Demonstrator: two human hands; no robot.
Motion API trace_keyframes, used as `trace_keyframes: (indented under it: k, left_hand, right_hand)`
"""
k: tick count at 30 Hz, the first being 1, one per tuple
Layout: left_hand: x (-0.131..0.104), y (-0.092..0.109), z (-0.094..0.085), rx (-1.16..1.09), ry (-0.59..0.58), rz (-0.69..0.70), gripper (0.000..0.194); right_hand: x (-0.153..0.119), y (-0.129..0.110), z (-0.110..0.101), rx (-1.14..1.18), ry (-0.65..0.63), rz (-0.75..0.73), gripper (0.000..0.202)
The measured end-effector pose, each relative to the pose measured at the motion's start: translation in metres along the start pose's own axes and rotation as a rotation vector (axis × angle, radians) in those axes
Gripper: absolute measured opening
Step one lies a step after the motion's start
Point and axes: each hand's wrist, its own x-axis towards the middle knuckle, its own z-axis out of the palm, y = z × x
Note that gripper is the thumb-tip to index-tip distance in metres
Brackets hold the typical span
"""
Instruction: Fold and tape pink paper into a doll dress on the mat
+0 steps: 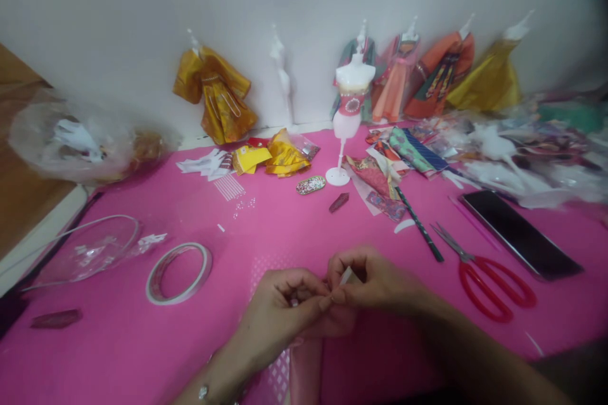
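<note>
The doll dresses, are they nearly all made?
Done: several dressed mannequins lean on the wall, like the gold dress. In hand: the left hand and right hand pinch a small white strip over pink fabric. Left: the white mannequin wears only a pink band, and another is bare.

A small white strip (346, 276) shows only a corner between the pinching fingers of the left hand (280, 307) and right hand (375, 281); the rest is hidden, and its material cannot be told. Both forearms are cut off by the near edge. At far right, a heap of bagged white figures (503, 152) blurs into shapeless glare. At far left, the contents of a plastic bag (71, 142) are too hazy to identify.
</note>
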Motion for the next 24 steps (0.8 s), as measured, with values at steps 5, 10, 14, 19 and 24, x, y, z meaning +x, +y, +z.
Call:
trace_keyframes:
  k: [5, 10, 14, 19, 24]
  left_hand:
    - [-0.0007, 0.0029, 0.0008, -0.01, -0.01, -0.033, 0.026]
    - [-0.0007, 0.0039, 0.0011, -0.01, -0.017, -0.035, 0.025]
    - [0.0014, 0.0033, 0.0009, -0.011, 0.006, -0.032, 0.026]
    - [-0.0006, 0.0028, 0.002, -0.051, 0.021, -0.045, 0.025]
    - [-0.0052, 0.0069, 0.0044, -0.074, 0.021, -0.049, 0.024]
  right_hand:
    - [0.0002, -0.0002, -0.0006, -0.013, -0.009, 0.011, 0.029]
    - [-0.0003, 0.0, -0.001, -0.026, -0.024, 0.03, 0.03]
    - [0.0, 0.0005, -0.0008, -0.051, 0.009, -0.003, 0.03]
    - [0.0018, 0.0011, -0.0004, -0.009, 0.012, -0.004, 0.032]
    - [0.0016, 0.0025, -0.0013, -0.006, -0.008, -0.008, 0.029]
